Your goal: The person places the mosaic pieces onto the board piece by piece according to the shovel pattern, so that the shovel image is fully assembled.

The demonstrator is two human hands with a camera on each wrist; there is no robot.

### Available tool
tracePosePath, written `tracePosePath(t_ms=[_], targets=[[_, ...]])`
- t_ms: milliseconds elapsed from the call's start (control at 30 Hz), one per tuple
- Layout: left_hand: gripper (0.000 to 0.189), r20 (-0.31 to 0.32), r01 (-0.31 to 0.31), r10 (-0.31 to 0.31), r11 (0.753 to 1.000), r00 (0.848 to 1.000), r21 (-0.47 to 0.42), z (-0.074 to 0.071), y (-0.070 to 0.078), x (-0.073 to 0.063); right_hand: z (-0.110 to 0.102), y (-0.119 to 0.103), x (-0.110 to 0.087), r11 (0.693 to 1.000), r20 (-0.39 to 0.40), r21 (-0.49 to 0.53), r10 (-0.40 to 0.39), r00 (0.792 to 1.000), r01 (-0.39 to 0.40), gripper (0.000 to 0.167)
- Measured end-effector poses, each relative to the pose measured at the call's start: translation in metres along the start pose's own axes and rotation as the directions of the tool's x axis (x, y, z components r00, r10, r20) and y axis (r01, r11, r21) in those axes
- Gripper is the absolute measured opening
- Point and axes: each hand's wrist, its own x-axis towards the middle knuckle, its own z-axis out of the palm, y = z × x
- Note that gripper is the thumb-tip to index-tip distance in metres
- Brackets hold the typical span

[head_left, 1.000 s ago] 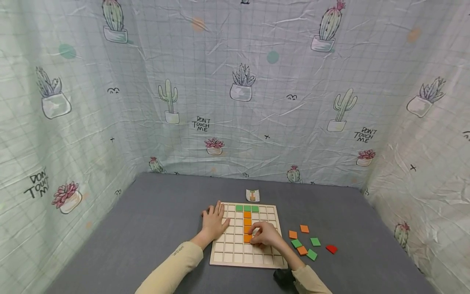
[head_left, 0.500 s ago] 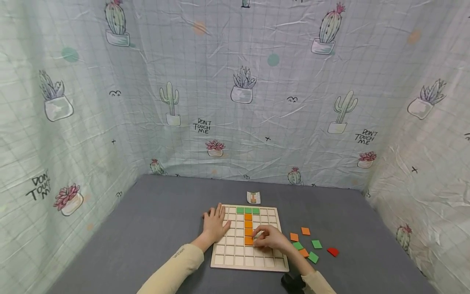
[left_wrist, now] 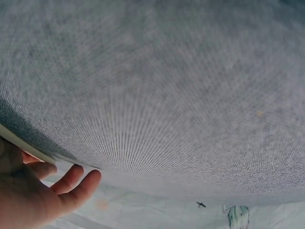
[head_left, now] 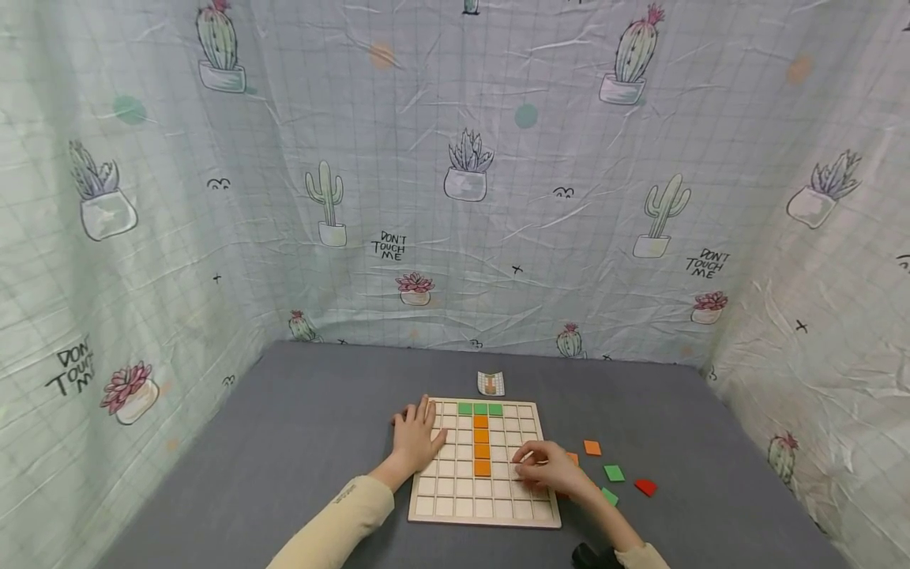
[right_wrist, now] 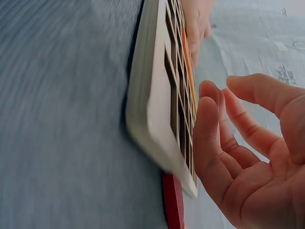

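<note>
A wooden grid board (head_left: 444, 506) lies on the table. Three green tiles (head_left: 480, 409) fill cells in its far row, and a column of several orange tiles (head_left: 481, 436) runs down from them. My left hand (head_left: 414, 442) rests on the board's left edge, thumb over the cells; its fingers (left_wrist: 78, 183) reach along the edge in the left wrist view. Over the right part of the board hovers my right hand (head_left: 547, 466), fingers loosely bent. The right wrist view shows nothing between its fingertips (right_wrist: 208, 107). That hand and forearm partly cover loose tiles.
Right of the board lie a loose orange tile (head_left: 592, 448), a green tile (head_left: 614, 473) and a red piece (head_left: 645, 487). A small card with a printed grid pattern (head_left: 490, 384) lies behind the board. Curtains printed with cacti surround the grey table (head_left: 320, 419).
My right hand has come away from the lowest orange tile in the column and moved right across the board. The tile stays in its cell. My left hand keeps its place.
</note>
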Motion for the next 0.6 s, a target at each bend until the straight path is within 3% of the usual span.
tracePosePath(t_ms=[133, 167, 300, 600], targets=[[0.062, 0.017, 0.004, -0.004, 0.999, 1.0, 0.047, -0.003, 0.002, 0.001, -0.012, 0.004, -0.008, 1.0, -0.036, -0.018, 0.01, 0.999, -0.011, 0.025], [0.059, 0.061, 0.011, -0.014, 0.999, 0.998, 0.045, -0.018, 0.003, -0.001, -0.015, 0.005, -0.009, 1.0, -0.044, -0.023, 0.014, 0.999, -0.015, 0.026], [0.059, 0.09, 0.012, -0.018, 0.998, 0.996, 0.069, -0.027, 0.005, 0.0, -0.029, 0.014, -0.017, 0.999, -0.065, -0.014, 0.029, 0.997, -0.03, 0.029], [0.059, 0.09, 0.004, -0.008, 0.999, 0.996, 0.041, -0.026, 0.004, -0.001, -0.063, 0.028, -0.036, 0.998, -0.1, -0.054, 0.012, 0.995, -0.018, 0.032]])
